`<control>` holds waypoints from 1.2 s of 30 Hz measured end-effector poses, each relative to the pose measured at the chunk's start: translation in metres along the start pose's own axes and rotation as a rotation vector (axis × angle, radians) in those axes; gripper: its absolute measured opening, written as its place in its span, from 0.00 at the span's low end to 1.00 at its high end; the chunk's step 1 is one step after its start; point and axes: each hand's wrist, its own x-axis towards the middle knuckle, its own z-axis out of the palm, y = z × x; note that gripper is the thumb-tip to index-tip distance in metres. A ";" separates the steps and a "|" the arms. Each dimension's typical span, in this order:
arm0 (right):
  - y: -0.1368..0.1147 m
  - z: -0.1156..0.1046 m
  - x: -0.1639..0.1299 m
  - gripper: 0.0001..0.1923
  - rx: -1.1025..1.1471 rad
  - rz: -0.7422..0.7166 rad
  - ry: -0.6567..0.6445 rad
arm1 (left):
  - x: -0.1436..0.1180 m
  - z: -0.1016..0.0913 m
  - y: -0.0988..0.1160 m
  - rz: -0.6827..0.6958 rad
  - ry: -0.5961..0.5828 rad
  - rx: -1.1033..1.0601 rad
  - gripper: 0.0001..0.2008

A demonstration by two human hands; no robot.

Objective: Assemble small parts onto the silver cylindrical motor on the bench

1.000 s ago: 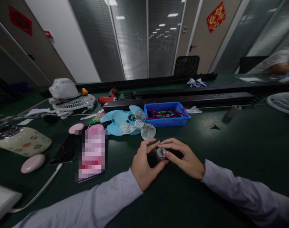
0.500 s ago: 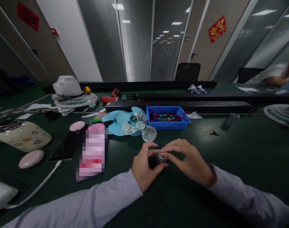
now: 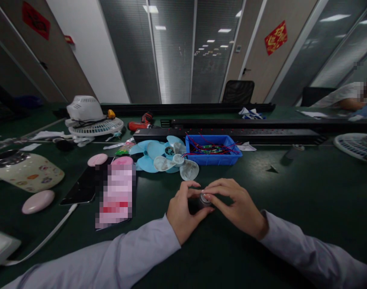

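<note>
A small grey metal cylinder (image 3: pixel 205 200) stands on the dark green table between my hands, its round top facing up. My left hand (image 3: pixel 185 212) curves around it from the left, thumb and fingers closed about its sides. From the right, my right hand (image 3: pixel 234 204) reaches over with thumb and fingertips pinched at the cylinder's top. Whether those fingertips hold some smaller part is hidden. Just beyond the hands lie a clear fan blade (image 3: pixel 189 169) and several light-blue fan blades (image 3: pixel 147 154).
A blue bin (image 3: pixel 215 159) of red and blue wires stands beyond my hands. Black metal bars (image 3: pixel 246 134) run across behind it. A phone (image 3: pixel 81 188), a patterned cream vessel (image 3: pixel 29 170) and a white fan (image 3: pixel 87 110) lie left. Another person's arm (image 3: pixel 349 104) rests far right.
My right hand has shifted very slightly to the left, its fingertips still at the cylinder's top. My left hand stays in place around the cylinder.
</note>
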 end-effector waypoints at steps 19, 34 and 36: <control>-0.006 0.009 0.003 0.04 0.057 0.110 0.061 | 0.001 0.000 0.002 0.004 0.018 0.013 0.29; -0.008 0.010 -0.003 0.03 0.180 0.120 0.093 | 0.000 0.000 0.001 0.029 0.030 0.061 0.27; -0.009 0.010 -0.001 0.02 0.178 0.133 0.112 | 0.000 0.000 0.001 0.027 0.036 0.067 0.28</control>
